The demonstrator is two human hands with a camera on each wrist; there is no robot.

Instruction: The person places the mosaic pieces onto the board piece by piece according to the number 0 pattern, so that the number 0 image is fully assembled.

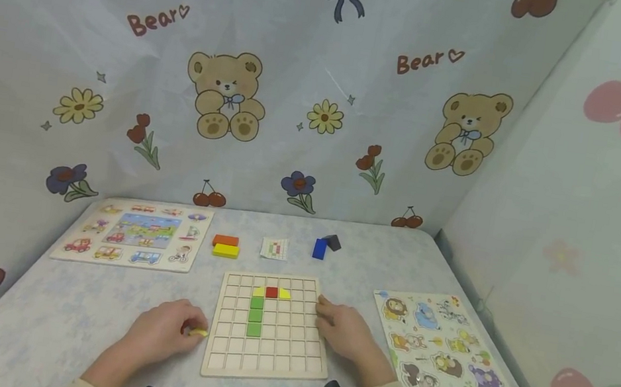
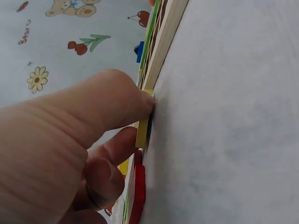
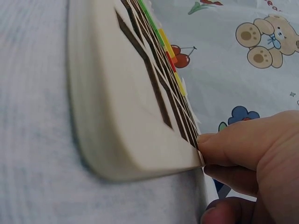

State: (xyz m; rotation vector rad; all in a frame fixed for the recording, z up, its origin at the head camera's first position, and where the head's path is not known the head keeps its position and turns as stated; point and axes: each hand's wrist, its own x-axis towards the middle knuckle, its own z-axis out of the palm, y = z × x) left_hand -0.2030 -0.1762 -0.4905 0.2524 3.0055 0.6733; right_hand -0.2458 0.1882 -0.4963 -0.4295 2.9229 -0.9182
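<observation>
My left hand [image 1: 166, 331] pinches a small yellow block [image 2: 144, 123] between thumb and finger, just left of the wooden grid board [image 1: 284, 370]. Seen from the left wrist, the block is held on edge close to the tabletop. The fingertips of my right hand [image 1: 347, 329] grip the board's right edge; the right wrist view has them at its rim. In the board's upper cells lie a red square [image 1: 271, 293] with yellow pieces [image 1: 285, 294] on both sides. Green squares [image 1: 255, 316] run down a column beneath the left yellow piece.
Behind the board are orange [image 1: 226, 240] and yellow blocks [image 1: 226, 251], a small pattern card [image 1: 275, 248], and blue [image 1: 319, 248] and black blocks [image 1: 333, 242]. A vehicle puzzle [image 1: 204, 218] lies back left; an animal puzzle [image 1: 467, 357] lies at the right. Printed cloth walls enclose the table.
</observation>
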